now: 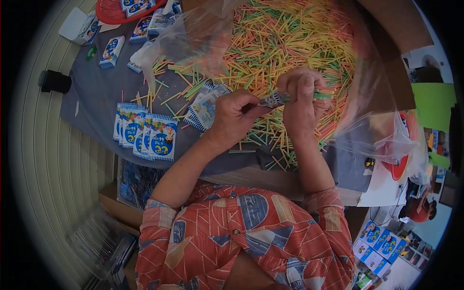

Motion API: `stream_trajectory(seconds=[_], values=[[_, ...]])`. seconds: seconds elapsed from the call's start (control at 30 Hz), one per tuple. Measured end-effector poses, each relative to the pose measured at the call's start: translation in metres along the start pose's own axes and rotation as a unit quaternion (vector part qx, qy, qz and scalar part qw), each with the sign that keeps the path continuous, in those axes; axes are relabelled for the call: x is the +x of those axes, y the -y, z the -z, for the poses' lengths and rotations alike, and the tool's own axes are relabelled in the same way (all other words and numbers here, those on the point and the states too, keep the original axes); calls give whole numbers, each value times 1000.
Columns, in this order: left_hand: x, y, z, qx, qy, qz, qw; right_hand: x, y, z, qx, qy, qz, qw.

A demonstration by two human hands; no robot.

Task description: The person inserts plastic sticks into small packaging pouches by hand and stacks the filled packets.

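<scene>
My left hand [231, 118] pinches the edge of a small printed packet [272, 100] between thumb and fingers. Just to its right, my right hand [303, 99] is closed around a small bundle of coloured sticks [325, 93], whose pink and green ends stick out past the fingers. The packet lies between both hands, its far end close to the right fingers, so how far the sticks go into it is hidden. Below the hands spreads a big heap of yellow, green and pink sticks [285, 43]. Flat blue-and-white packets [203, 106] lie beside my left hand.
Overlapping packets [162, 137] lie in a row at left. Small boxes [112, 51] and a red basket [108, 14] stand at the back left. Clear plastic sheeting [374, 137] and a cardboard box [386, 63] edge the heap. A black cylinder [55, 81] sits at far left.
</scene>
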State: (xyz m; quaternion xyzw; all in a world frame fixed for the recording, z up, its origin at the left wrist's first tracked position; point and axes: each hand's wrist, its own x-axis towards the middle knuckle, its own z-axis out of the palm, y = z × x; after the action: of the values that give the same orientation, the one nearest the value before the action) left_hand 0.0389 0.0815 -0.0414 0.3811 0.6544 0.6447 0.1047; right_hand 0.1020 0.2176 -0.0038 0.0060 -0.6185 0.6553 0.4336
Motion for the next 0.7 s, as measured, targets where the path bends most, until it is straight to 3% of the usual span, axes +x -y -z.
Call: stream_trajectory(seconds=[0.1, 0.17, 0.33, 0.43, 0.5, 0.6, 0.63, 0.7], values=[[-1, -1, 0, 0, -2, 20, 1000, -7, 16, -2, -46, -7, -77, 996], [0, 0, -1, -9, 1, 45, 999, -11, 12, 4, -64, -15, -71, 995], [1, 3, -4, 10, -1, -25, 1000, -21, 8, 6, -17, -35, -131, 991], [5, 7, -3, 31, 5, -84, 996, -20, 3, 12, -8, 17, -127, 992], [6, 7, -2, 19, 16, -80, 996, -13, 2, 18, -117, 134, -126, 976], [8, 8, -2, -51, 39, -44, 997, -3, 9, 20, -149, 220, -128, 955], [8, 10, -3, -109, 53, -11, 993, 0, 12, 17, -150, 221, -126, 955], [10, 17, -9, -163, 37, 5, 986, 5, 16, 8, -114, 78, -231, 963]])
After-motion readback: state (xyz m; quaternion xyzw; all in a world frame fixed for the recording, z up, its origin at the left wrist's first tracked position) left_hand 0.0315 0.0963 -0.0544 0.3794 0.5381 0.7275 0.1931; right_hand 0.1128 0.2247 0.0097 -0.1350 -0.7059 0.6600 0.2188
